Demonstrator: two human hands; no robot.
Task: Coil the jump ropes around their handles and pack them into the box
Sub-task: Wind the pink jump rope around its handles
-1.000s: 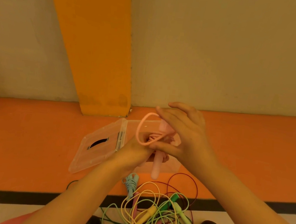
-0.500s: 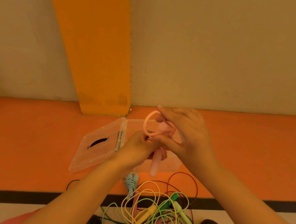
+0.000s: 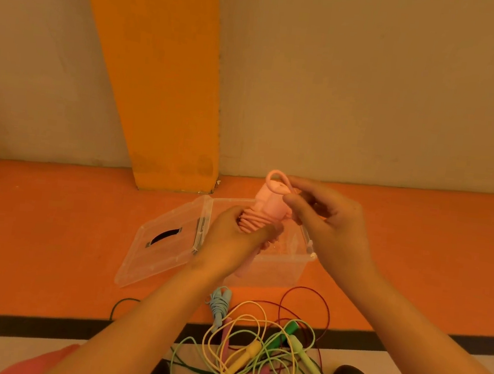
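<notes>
Since a second ago the wide slack loop of the pale pink jump rope (image 3: 268, 207) has shrunk to a small loop (image 3: 268, 177) standing over the handle tops, and the right hand (image 3: 334, 231) has risen with it. I judge this rope almost done: tight wraps cover the middle of the handles, and only that last bit of cord needs tucking. It is held in the air above the clear plastic box (image 3: 276, 270), not yet inside. The box's hinged lid (image 3: 167, 241) lies open to the left on the orange floor (image 3: 52, 227). I cannot tell what the box already holds, because the hands are in front of it. A light blue coiled rope (image 3: 219, 304) lies near the box but outside it. A tangle of yellow, green and pink ropes (image 3: 255, 358) waits uncoiled nearer me, so most of the job remains. The left hand (image 3: 230, 243) has its fingers curled firmly round the wrapped handles. The right hand pinches the cord just below the small loop between thumb and forefinger, with the other fingers loosely bent.
</notes>
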